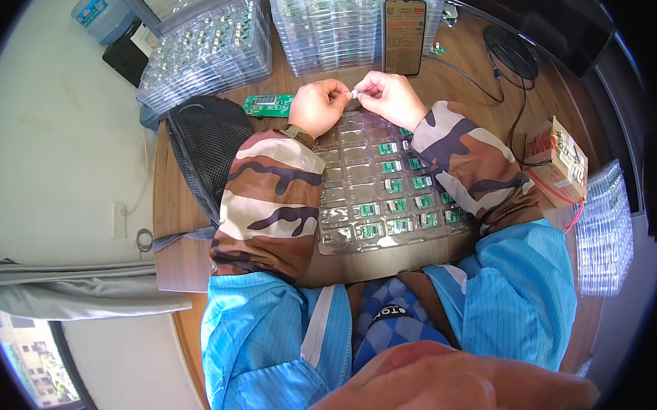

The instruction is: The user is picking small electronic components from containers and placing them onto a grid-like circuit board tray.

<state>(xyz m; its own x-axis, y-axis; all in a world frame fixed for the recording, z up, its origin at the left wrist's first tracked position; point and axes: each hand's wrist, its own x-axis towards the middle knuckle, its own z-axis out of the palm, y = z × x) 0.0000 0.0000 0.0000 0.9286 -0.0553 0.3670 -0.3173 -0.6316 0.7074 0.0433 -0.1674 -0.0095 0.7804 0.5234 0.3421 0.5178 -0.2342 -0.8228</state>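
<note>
Your two hands meet at the upper centre of the frame, and the small pale piece (354, 94) lies between their fingertips, just above the far edge of a clear plastic tray (333, 177). As far as it shows, the piece lies crosswise, its long axis running roughly from your left fingers toward your right; it is too small, and too much covered, for you to tell which end is the front or whether it tilts.

Relative to the fingers, the piece sits at their very tips, not in either palm. Your left hand (315, 109) enters from the left, thumb and forefinger pressed together at the left end of the piece. Your right hand (394, 99) enters from the right, its fingers pinching the right end.

Below, on the wooden surface (390, 264), the tray carries small green boards (391, 166) in its right-hand and lowest pockets. Left of your left hand lies a larger green circuit board (257, 108) with a display, its length running sideways; a black mesh bag (210, 140) rests below it. At the top of the frame, a phone (405, 39) stands upright before a stack of clear trays (325, 33).
</note>
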